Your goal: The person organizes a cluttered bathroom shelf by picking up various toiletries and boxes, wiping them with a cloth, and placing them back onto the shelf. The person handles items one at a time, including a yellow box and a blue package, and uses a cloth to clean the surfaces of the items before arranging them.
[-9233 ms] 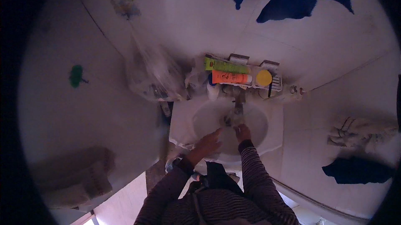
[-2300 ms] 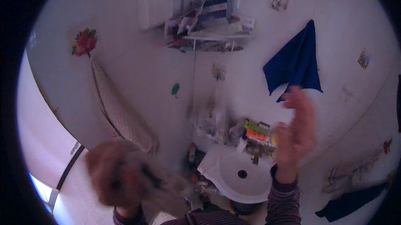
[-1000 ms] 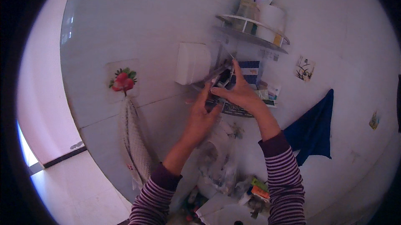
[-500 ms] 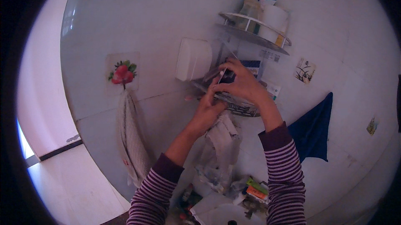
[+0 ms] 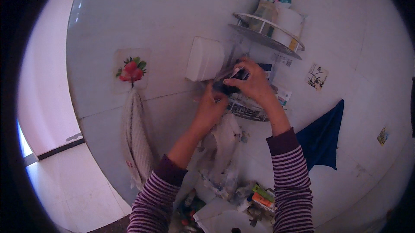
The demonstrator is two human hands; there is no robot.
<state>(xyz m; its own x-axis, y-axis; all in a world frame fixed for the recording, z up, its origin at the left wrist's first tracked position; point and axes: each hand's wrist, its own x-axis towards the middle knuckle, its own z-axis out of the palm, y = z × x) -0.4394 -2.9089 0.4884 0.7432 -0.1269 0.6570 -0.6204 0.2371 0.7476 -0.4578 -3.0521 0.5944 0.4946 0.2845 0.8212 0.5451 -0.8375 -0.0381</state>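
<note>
Both my arms, in striped purple sleeves, reach up to the corner of the wall. Between the thumb and fingers of my right hand (image 5: 258, 84) is a small dark flat thing (image 5: 241, 74) with a pale edge; its kind cannot be made out. My left hand (image 5: 210, 110) is just below and to the left, apart from it, with fingers curled together; what they hold, if anything, is hidden. Behind both hands sits a lower corner shelf (image 5: 250, 113) with boxes and clear plastic on it. Under my left hand hangs a clear plastic bag (image 5: 219, 170) with whitish contents.
An upper corner shelf (image 5: 247, 32) bears a jar and a white roll. Left of the hands is a white wall box (image 5: 205, 60). A beige towel (image 5: 137, 140) and a dark blue cloth (image 5: 322, 142) hang at either side. Below are a white basin (image 5: 216, 218) and colourful packets (image 5: 263, 198).
My left hand has drawn down and left, away from my right hand, which keeps the dark flat thing. The whole view has shifted slightly.
</note>
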